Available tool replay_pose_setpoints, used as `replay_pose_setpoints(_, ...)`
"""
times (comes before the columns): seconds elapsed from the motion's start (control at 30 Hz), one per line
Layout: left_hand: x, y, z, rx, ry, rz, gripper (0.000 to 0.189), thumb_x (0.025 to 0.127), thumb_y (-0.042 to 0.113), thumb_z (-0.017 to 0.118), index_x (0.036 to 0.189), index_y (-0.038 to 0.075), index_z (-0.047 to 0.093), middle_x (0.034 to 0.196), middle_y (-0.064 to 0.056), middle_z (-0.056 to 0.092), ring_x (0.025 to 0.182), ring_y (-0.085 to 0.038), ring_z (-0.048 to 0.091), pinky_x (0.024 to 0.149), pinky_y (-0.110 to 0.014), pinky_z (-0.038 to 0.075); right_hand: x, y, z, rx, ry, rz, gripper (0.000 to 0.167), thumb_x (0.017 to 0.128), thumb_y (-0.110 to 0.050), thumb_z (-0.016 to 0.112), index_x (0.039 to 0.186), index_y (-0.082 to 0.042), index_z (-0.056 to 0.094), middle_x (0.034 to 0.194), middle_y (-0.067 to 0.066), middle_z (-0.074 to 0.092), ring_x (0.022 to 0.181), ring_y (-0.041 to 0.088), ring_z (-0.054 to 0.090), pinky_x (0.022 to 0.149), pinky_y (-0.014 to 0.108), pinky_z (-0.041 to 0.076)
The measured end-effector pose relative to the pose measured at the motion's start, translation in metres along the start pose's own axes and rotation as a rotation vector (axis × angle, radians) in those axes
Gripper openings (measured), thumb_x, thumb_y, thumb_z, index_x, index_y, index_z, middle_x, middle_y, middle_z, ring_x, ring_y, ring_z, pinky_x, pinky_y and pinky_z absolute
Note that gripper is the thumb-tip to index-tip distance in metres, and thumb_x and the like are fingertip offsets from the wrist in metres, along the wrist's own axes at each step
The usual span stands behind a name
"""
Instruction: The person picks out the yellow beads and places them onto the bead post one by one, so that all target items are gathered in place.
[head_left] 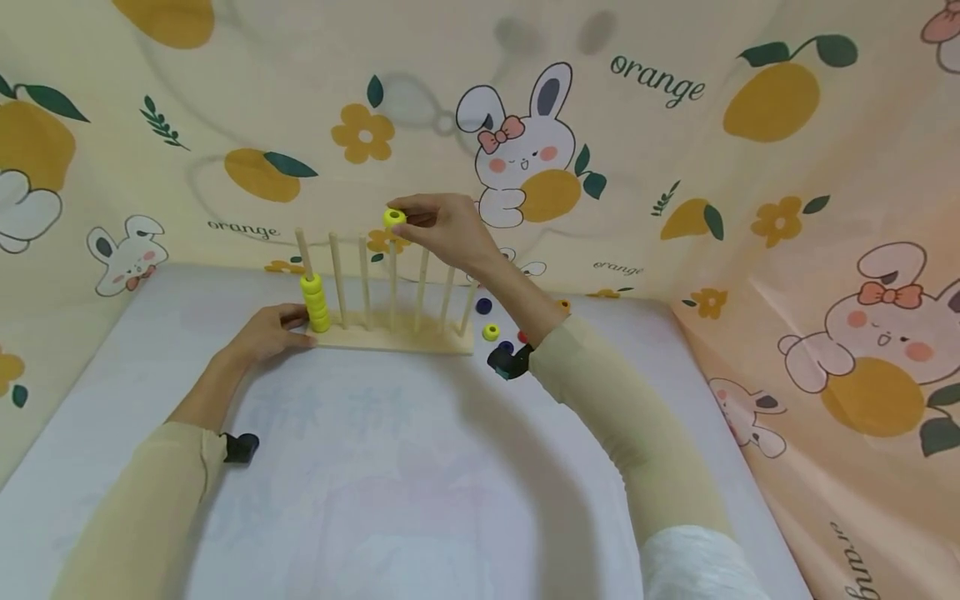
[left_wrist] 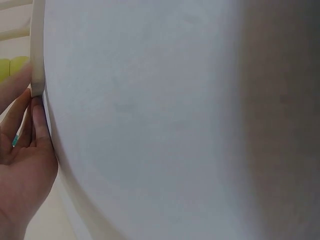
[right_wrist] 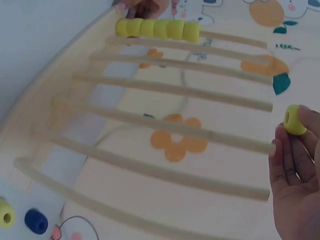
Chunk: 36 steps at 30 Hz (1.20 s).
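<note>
My right hand (head_left: 446, 229) pinches a yellow bead (head_left: 394, 218) between thumb and fingers, above the tops of the middle pegs of a wooden peg rack (head_left: 397, 339). In the right wrist view the bead's hole shows on its side facing the pegs. Several yellow beads (head_left: 315, 304) are stacked on the leftmost peg, whose top stays bare. At that end of the rack, my left hand (head_left: 268, 332) grips the base with thumb and fingers. The left wrist view shows the fingertips right at the base's end (left_wrist: 37, 82), partly hidden behind it.
Right of the rack lie loose beads: a yellow one (head_left: 491, 332), dark blue ones (head_left: 484, 306), a red one (head_left: 522, 337) and an orange one (head_left: 564, 306). My right forearm reaches over that area. Behind the white table (head_left: 390, 467) hangs a printed cloth (head_left: 645, 192).
</note>
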<state>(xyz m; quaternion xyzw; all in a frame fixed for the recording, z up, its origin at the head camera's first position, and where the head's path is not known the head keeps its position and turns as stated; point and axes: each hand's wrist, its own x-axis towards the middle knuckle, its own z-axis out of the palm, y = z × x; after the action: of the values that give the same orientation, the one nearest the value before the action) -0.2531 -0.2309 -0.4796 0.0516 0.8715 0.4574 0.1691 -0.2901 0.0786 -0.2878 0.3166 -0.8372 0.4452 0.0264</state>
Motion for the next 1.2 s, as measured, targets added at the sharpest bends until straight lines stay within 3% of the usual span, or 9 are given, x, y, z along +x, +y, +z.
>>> replay_pose_setpoints(0.2,0.001,-0.001,-0.001,-0.015,0.001,0.006,0.076,0.088,0.011,0.075,0.148,-0.009,0.034,0.153,-0.028,0.035,0.141,-0.044,0.034,0.117,-0.053,0.028,0.013,-0.007,0.011,-0.016,-0.043,-0.021,0.031,0.091,-0.017,0.074,0.121,-0.009,0.072,0.113,0.003,0.073,0.089,0.006,0.068,0.082,0.018,0.056)
replay_pose_setpoints(0.43,0.002,-0.003,-0.001,-0.005,0.005,0.020,0.075,0.088,0.012,0.075,0.148,-0.009,0.035,0.153,-0.029,0.036,0.141,-0.044,0.035,0.117,-0.053,0.028,0.026,-0.013,0.027,-0.005,-0.083,0.042,0.033,0.091,-0.020,0.073,0.123,-0.012,0.071,0.118,-0.003,0.071,0.093,0.006,0.066,0.083,0.016,0.054)
replay_pose_setpoints(1.2,-0.001,-0.001,-0.001,0.010,0.013,0.020,0.076,0.088,0.016,0.076,0.148,-0.008,0.036,0.151,-0.029,0.038,0.140,-0.043,0.036,0.117,-0.054,0.028,0.053,-0.030,0.069,-0.040,-0.195,0.005,0.039,0.094,-0.019,0.070,0.131,-0.008,0.065,0.122,0.001,0.069,0.099,0.003,0.065,0.085,0.011,0.050)
